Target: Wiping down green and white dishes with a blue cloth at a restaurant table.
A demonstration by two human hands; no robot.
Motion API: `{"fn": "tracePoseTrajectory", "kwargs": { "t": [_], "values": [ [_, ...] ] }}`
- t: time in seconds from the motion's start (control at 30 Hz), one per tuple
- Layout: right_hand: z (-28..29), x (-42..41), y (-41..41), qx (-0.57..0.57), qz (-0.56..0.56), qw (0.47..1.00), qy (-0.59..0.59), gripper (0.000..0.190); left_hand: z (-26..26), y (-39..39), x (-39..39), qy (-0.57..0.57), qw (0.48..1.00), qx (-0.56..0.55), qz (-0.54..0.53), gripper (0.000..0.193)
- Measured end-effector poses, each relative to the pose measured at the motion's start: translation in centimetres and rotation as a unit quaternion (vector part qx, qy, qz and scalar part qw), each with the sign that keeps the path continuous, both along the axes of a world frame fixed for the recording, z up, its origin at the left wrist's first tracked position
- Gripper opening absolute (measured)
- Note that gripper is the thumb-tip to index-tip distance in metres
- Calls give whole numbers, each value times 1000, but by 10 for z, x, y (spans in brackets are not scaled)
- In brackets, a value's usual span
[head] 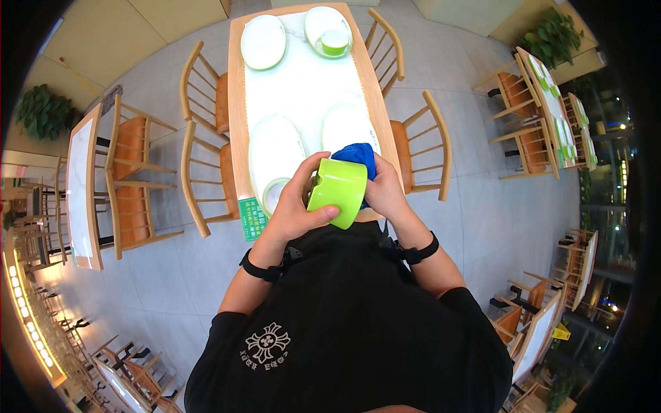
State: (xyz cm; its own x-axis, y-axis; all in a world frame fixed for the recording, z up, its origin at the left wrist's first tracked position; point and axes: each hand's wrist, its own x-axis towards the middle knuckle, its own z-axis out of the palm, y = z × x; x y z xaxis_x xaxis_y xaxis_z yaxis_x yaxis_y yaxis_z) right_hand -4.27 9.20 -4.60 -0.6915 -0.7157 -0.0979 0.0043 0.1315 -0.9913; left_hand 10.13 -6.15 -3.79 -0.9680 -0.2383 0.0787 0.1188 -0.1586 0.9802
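My left hand (304, 199) grips a lime-green bowl (341, 188), tilted on its side above the near end of the table, with the thumb on its outer wall. A blue cloth (356, 154) is bunched in my right hand (384, 186), pressed against the bowl's far and right side; the fingers are partly hidden behind the bowl. Below the hands, a white oval plate (276, 149) lies at the near left, with a second bowl (272, 192) on its near end, partly covered by my left hand. Another white plate (347, 126) is at the near right, just beyond the cloth.
The wood-edged table (238, 103) has a plate (263, 41) at the far left and another (320, 20) at the far right, holding a green bowl (334, 44). A green sign (250, 219) bearing writing sits at the near left corner. Wooden chairs (188, 170) flank both sides.
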Motion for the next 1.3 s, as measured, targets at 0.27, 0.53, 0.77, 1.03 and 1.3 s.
{"fn": "tracePoseTrajectory", "kwargs": {
  "t": [0.27, 0.53, 0.77, 1.03, 1.3],
  "values": [
    [3, 0, -8, -92, -78, 991, 53, 27, -17, 4, 0, -21, 996, 67, 50, 105],
    [19, 9, -14, -48, -60, 974, 213, 33, -27, 9, -2, 4, 939, 332, 95, 89],
    [52, 9, -1, 67, 31, 882, 465, 44, -23, 3, 3, 11, 961, 247, 122, 79],
    [67, 21, 0, 67, 74, 818, 567, 43, -24, 7, 5, -70, 964, 196, 164, 56],
    [57, 23, -5, 78, 48, 822, 563, 43, -30, 4, 7, -42, 968, 208, 137, 62]
  ]
}}
